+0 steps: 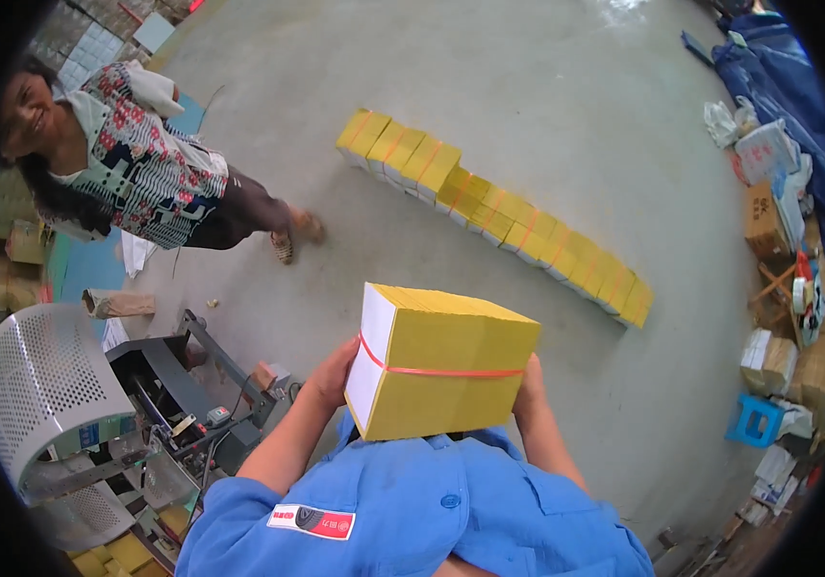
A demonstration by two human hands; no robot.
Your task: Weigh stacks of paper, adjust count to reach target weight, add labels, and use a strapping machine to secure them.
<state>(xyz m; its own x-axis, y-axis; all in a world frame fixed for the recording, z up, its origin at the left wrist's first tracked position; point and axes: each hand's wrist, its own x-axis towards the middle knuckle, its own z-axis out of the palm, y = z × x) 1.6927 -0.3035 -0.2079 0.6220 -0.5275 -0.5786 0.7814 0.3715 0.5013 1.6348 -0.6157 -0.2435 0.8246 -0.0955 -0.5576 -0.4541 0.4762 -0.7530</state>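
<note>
Against the front of my blue shirt I carry a thick bundle of yellow-covered paper (456, 385), tied round with a pink strap. Its left end shows white page edges. My left hand (337, 370) presses on that white end, its fingers partly hidden behind the bundle. On the opposite end my right hand (528, 385) grips the side, most of its fingers out of sight. Ahead on the floor, a long row of similar strapped yellow bundles (499, 216) runs diagonally from the upper middle down to the right.
A person (143, 163) in a patterned top stands at the left. Below is a grey machine (172, 385) with a perforated metal guard (57, 385). Along the right lie a blue tarp (787, 106), cardboard boxes (766, 223) and a blue stool (755, 420). Grey concrete floor (287, 58) stretches ahead.
</note>
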